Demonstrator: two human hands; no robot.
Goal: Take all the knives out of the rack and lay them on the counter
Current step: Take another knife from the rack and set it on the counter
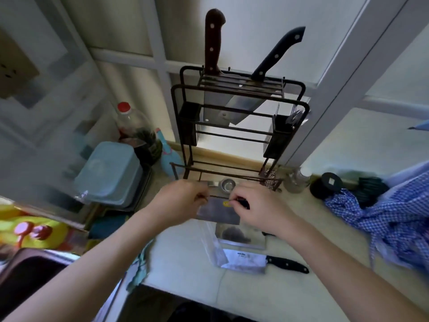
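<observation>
Now the grey flat cleaver blade with a yellow sticker (218,211) should go down level on the pale counter (185,263), clear of the rack (236,126). Left hand (178,201) pinches its left edge; right hand (255,210) grips its dark handle, fingers closed around it.

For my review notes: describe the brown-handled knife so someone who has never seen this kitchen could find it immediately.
Find the dark metal rack standing on the counter against the window frame. Two knife handles stick up from its top slots. The brown-handled knife is the left one, nearly upright, reddish-brown with pale rivets, while the black-handled knife beside it leans to the right.
</observation>
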